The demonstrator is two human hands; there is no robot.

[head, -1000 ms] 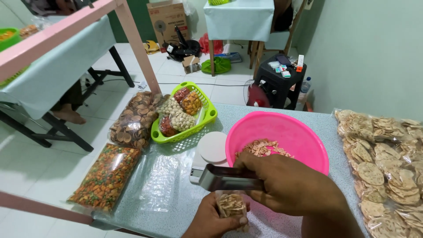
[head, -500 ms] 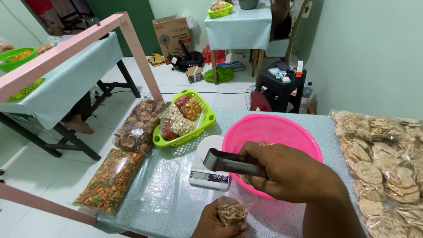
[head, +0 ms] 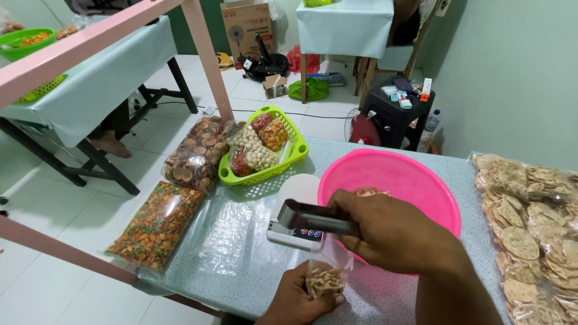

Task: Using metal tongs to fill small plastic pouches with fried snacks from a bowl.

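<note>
Right hand [head: 391,232] grips metal tongs [head: 316,218] over the small clear snack bag [head: 325,274] | left hand [head: 301,298] pinches that bag at the table's near edge (mouth open upward) | pink basin [head: 421,180] just behind | tip: keep the bag upright, tong tips centred above its mouth

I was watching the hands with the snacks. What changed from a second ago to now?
The right hand lifted the metal tongs a little, away from the small bag in the left hand, and the gap between them grew. The bag sits lower in the fist. Nothing was let go. The pink bowl, scale and green basket stayed put.
</note>
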